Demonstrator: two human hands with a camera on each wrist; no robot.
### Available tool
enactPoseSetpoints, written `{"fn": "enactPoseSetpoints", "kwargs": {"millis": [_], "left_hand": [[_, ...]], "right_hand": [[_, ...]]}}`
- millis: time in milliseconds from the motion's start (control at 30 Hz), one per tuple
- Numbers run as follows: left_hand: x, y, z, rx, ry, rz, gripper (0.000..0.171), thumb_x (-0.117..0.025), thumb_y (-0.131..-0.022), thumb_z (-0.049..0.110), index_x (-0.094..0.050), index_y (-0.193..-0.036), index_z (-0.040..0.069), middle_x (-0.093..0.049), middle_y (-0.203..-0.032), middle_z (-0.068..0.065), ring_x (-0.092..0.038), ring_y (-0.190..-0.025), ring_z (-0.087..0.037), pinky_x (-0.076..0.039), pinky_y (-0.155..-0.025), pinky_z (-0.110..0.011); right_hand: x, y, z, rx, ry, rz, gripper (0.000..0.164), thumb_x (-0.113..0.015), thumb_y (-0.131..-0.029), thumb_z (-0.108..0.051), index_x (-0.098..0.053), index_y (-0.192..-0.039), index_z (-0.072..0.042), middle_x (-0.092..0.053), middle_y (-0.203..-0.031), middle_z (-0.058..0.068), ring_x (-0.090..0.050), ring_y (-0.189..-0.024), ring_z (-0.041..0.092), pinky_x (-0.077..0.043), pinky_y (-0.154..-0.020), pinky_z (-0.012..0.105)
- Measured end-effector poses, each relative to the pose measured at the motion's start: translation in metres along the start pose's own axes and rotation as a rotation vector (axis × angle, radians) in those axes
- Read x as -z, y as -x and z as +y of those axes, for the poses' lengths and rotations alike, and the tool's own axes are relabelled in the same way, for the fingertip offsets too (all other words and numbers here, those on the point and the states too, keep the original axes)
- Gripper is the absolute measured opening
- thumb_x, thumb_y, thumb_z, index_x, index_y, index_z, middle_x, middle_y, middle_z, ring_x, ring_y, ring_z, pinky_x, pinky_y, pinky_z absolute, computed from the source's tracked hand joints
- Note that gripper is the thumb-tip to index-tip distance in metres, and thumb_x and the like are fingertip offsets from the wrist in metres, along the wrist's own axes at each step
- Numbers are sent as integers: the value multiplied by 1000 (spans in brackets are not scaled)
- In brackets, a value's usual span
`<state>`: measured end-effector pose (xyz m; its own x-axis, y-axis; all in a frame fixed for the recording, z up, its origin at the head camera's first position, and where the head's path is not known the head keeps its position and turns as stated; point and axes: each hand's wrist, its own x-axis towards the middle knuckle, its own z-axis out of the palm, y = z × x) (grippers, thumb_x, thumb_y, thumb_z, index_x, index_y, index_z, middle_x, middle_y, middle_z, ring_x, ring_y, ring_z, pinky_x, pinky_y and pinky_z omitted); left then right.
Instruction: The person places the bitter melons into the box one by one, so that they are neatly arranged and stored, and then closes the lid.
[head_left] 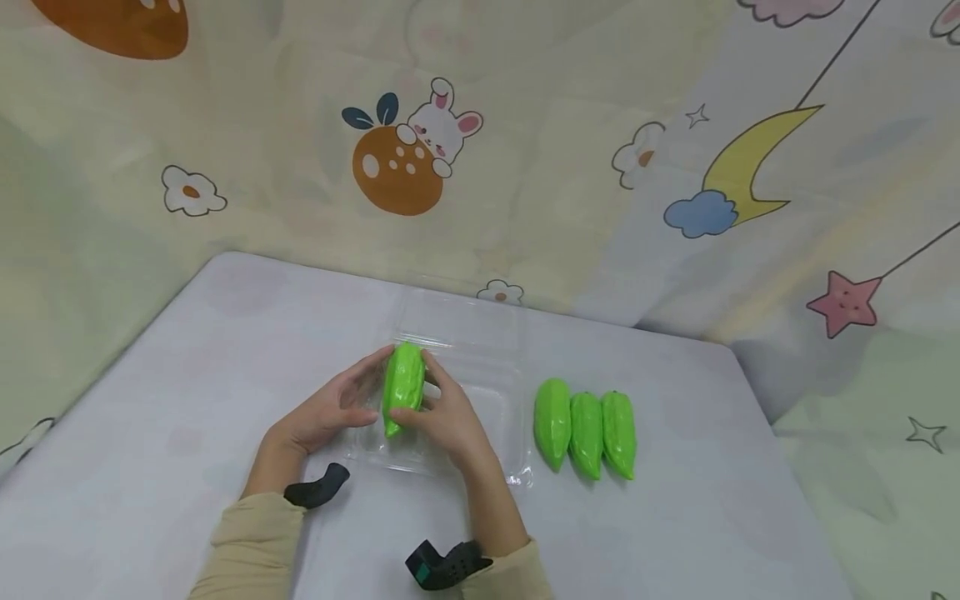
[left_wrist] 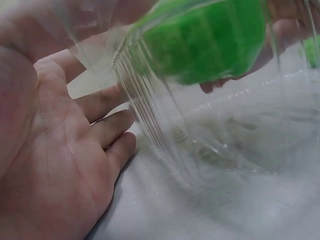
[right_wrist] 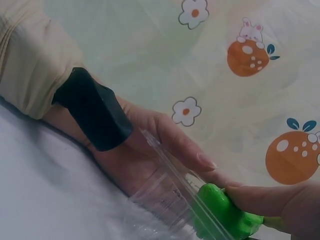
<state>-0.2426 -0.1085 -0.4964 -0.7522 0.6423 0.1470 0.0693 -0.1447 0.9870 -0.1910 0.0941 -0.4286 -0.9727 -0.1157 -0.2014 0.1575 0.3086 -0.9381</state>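
A clear plastic container (head_left: 491,408) stands on the table with its lid (head_left: 461,317) folded back. My right hand (head_left: 450,425) holds a long, ridged green toy fruit (head_left: 403,385) over the container's left part, thumb on the near end and fingers along the right side. In the right wrist view, my thumb and fingers (right_wrist: 275,200) press on its rounded, lobed end (right_wrist: 217,210). At the container's left side, my left hand (head_left: 326,412) has loosely extended fingers; the left wrist view shows its palm (left_wrist: 60,145) beside the clear wall (left_wrist: 150,110). Whether it touches the fruit is unclear.
Right of the container, three similar green toy fruits (head_left: 586,433) lie side by side. A patterned cloth (head_left: 547,167) hangs behind the white table (head_left: 225,350). Black cameras (head_left: 318,487) sit on both wrists.
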Motion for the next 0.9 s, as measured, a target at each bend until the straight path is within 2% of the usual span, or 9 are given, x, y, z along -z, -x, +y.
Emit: {"fn": "enactPoseSetpoints", "kwargs": {"millis": [200, 400, 700, 800, 900], "left_hand": [[0, 2, 0, 10, -34, 5, 86, -69, -82, 9, -20, -152, 19, -9, -161, -4, 2, -148, -27, -20, -109, -9], [-1, -1, 3, 17, -45, 7, 87, -71, -82, 14, -20, -152, 20, -9, -161, -3, 1, -149, -26, -12, -117, -25], [-2, 0, 4, 26, -34, 25, 89, -72, -81, 13, -20, -152, 17, -11, -161, -4, 2, -149, -25, 0, -116, -50], [-2, 0, 4, 28, -38, 29, 89, -72, -81, 12, -20, -152, 17, -11, -161, -3, 3, -149, -23, 2, -116, -52], [-2, 0, 4, 29, -39, 31, 89, -72, -81, 11, -20, -152, 17, -11, -161, -3, 3, -149, -23, 1, -116, -49]], "right_hand": [[-2, 0, 4, -8, 19, -29, 96, -82, -73, -21, -25, -151, -28, -41, -148, 9, -52, -126, 31, -48, -98, 45], [-2, -2, 8, 23, 96, -29, 96, -81, -74, -23, -25, -151, -25, -42, -148, 10, -54, -124, 30, -49, -97, 44], [-5, -3, 9, 45, 226, -16, 96, -83, -72, -25, -28, -150, -21, -42, -149, 3, -55, -123, 28, -47, -100, 43], [-7, -4, 10, 45, 242, -13, 96, -83, -71, -23, -29, -150, -19, -43, -148, 3, -58, -119, 27, -48, -98, 41], [-7, -5, 11, 52, 267, -10, 96, -83, -71, -23, -29, -150, -18, -44, -147, 6, -59, -117, 26, -49, -97, 40]]}}
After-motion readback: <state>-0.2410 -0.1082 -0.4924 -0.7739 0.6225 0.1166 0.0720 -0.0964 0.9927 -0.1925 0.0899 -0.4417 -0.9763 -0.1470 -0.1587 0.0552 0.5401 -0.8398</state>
